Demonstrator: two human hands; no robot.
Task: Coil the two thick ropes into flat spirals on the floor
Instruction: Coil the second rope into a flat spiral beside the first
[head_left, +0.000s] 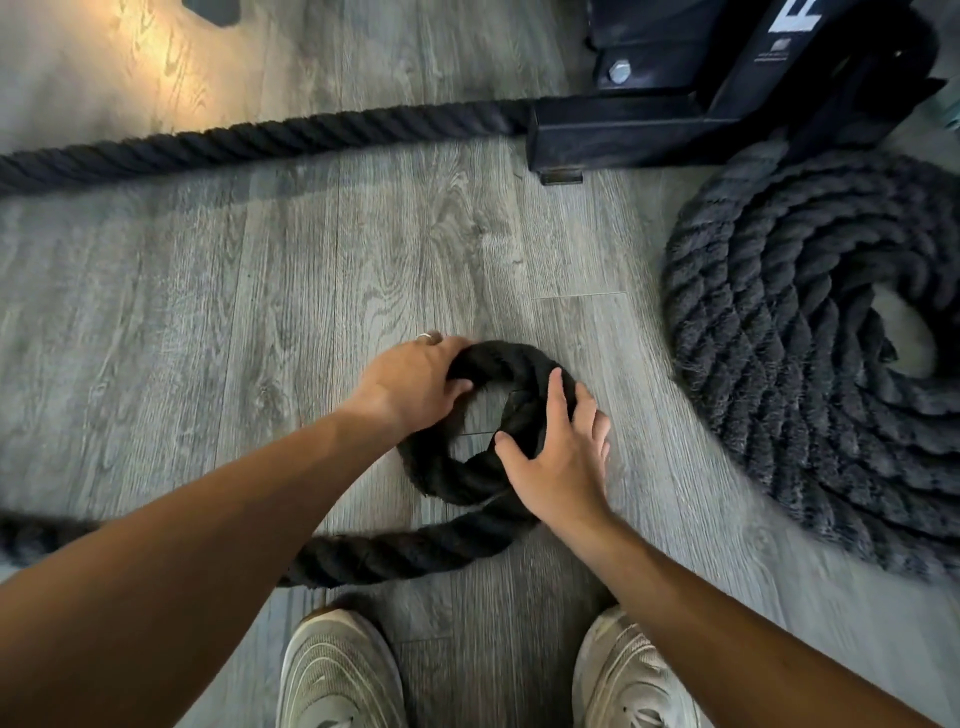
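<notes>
Second rope (457, 467) on the floor (311, 291), bent into a first small ring straight ahead of the two pale shoes (337, 670). Tail running out from the near side of that ring, away to the left past the left forearm and out of frame. Left hand (410, 379) on the ring's far-left arc, thumb hooked into the centre hole and fingers wrapped over the outside: a grip clamped on the rope. Right hand (561, 462) on the ring's right side, where the capped end tucks in, thumb at the inner edge and fingers spread over the top, curled round it and pressing it down. Finished coil (810, 364) flat on the floor, well apart to the right of the ring, several turns wide with an open centre, its far edge against a black steel frame (675, 104). Another straight length of rope (260, 137) beyond the ring, reaching across to that frame.

Likely handling: thick, heavy, stiffly twisted, rough and fuzzy enough not to slip, inclined to spring open at so tight a bend. Best held at the inner ring with one hand as a pin, the other taking the tail just beside the ring to feed each turn snug against the last.
</notes>
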